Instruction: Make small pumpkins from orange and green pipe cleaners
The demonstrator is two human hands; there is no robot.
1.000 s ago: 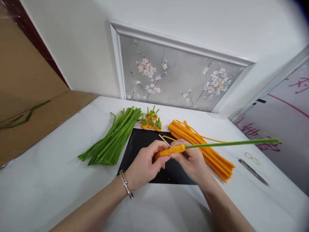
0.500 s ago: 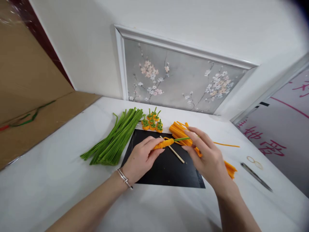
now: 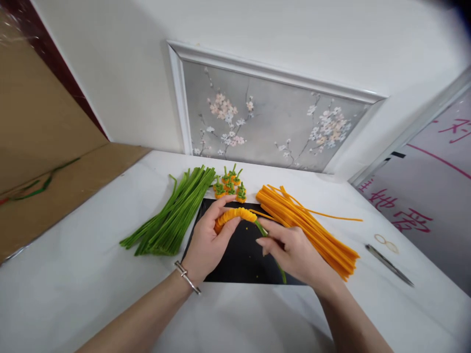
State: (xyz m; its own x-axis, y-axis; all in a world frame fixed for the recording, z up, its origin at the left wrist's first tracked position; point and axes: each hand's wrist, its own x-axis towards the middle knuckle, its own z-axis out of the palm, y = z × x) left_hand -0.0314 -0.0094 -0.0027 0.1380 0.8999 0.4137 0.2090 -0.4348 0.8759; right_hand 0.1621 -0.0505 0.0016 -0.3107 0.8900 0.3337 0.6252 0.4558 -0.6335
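Over the black mat [image 3: 235, 262], my left hand [image 3: 210, 235] grips a coiled orange pipe cleaner [image 3: 238, 214] between thumb and fingers. The coil bends in an arch, and a green pipe cleaner [image 3: 260, 228] comes out of its right end. My right hand [image 3: 290, 247] is closed on that green pipe cleaner, pinching it just beyond the coil. Its lower end [image 3: 282, 274] hangs below my right fingers. A thin orange strand runs from the coil's right end toward the orange bundle.
Green pipe cleaners [image 3: 172, 215] lie in a bundle at left, orange ones [image 3: 312, 230] at right. Several small orange-and-green pipe cleaner pieces [image 3: 230, 185] stand behind the mat. Tweezers [image 3: 390, 264] and rubber bands [image 3: 386, 243] lie far right. A framed floral panel [image 3: 272, 117] is behind.
The orange coil has gone from nearly straight to arched. My right hand has moved down and left along the green pipe cleaner. The wooden stick on the mat is out of sight.
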